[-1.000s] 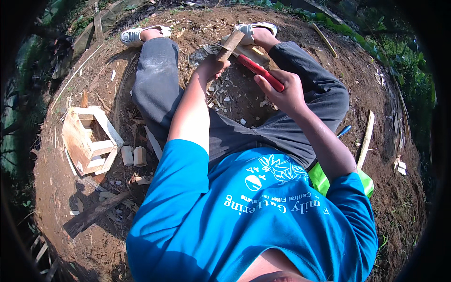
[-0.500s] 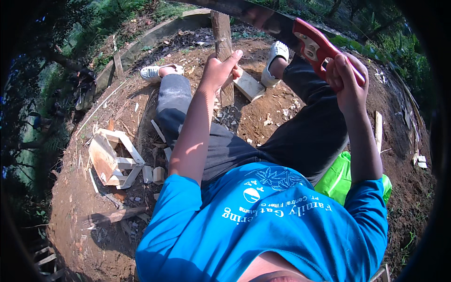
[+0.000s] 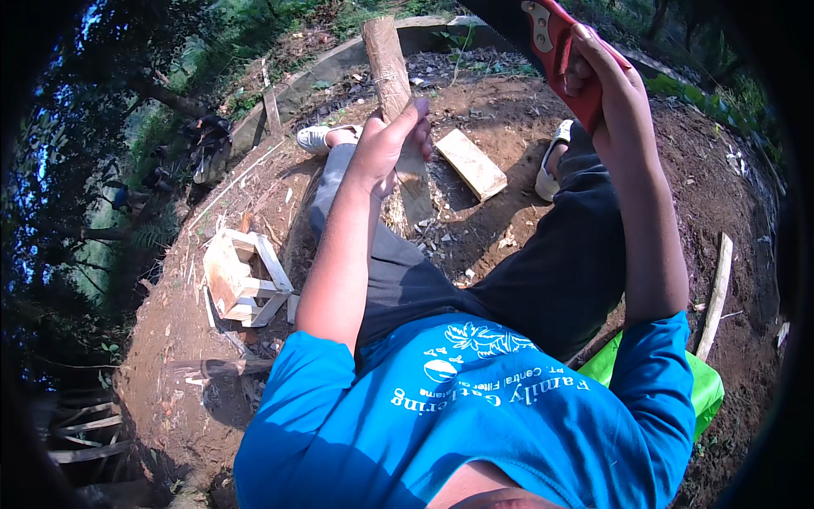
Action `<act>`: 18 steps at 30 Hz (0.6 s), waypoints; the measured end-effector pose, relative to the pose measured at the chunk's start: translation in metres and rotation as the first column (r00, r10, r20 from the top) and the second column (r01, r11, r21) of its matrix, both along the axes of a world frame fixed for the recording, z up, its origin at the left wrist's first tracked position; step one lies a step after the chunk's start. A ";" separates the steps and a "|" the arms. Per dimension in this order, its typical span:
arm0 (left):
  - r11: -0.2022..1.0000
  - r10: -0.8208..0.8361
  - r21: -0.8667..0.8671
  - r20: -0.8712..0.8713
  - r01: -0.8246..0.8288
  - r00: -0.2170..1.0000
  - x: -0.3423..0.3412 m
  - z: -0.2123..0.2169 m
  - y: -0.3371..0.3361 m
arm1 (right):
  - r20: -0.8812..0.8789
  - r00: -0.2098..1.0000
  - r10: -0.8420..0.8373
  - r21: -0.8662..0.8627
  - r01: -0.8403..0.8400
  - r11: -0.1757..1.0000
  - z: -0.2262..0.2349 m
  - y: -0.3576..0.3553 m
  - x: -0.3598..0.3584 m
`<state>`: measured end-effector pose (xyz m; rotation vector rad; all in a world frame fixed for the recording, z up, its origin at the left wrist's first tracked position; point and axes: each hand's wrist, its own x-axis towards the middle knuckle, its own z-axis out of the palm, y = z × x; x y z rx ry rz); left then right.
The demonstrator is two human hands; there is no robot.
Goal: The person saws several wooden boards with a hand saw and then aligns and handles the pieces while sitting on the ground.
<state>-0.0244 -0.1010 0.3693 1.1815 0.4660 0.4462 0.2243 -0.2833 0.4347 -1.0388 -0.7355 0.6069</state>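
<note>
My left hand (image 3: 392, 151) is wrapped round a long wooden board (image 3: 387, 64), which is raised between my legs with its lower end above the wood chips. My right hand (image 3: 606, 81) grips the red handle of a hand saw (image 3: 551, 42). The saw's dark blade runs up and left, leaving the top edge of the picture, and is apart from the board. Beyond my lap, a short pale wood block (image 3: 472, 165) lies on the dirt between my feet, touched by neither hand.
A small pale wooden frame (image 3: 246, 278) stands on the ground at left. A bright green bag (image 3: 704, 392) lies by my right side, near a thin wooden stick (image 3: 716, 293). Wood chips (image 3: 437, 233) litter the soil. A low curved edging (image 3: 432, 23) borders the far side.
The saw has moved up and away from the board, with more of its blade out of the picture. The board now leans left. My right foot has shifted right, off the wood block.
</note>
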 end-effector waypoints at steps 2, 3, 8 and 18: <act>1.000 0.023 0.021 -0.005 -0.023 1.000 0.010 -0.001 -0.004 | 0.001 0.998 -0.059 -0.010 0.059 0.998 -0.004 -0.006 -0.007; 0.999 0.027 0.033 0.001 -0.027 1.000 0.016 -0.001 -0.006 | 0.010 0.995 -0.096 -0.014 0.096 0.995 -0.003 -0.009 -0.011; 0.687 0.294 0.726 -0.289 0.009 0.911 0.023 -0.007 -0.018 | -0.184 0.983 -0.022 0.196 0.059 0.979 0.027 -0.017 -0.030; 0.231 0.490 0.937 -0.344 0.261 0.801 0.033 0.058 -0.058 | -0.203 0.976 -0.078 0.203 0.120 0.972 0.016 -0.017 -0.014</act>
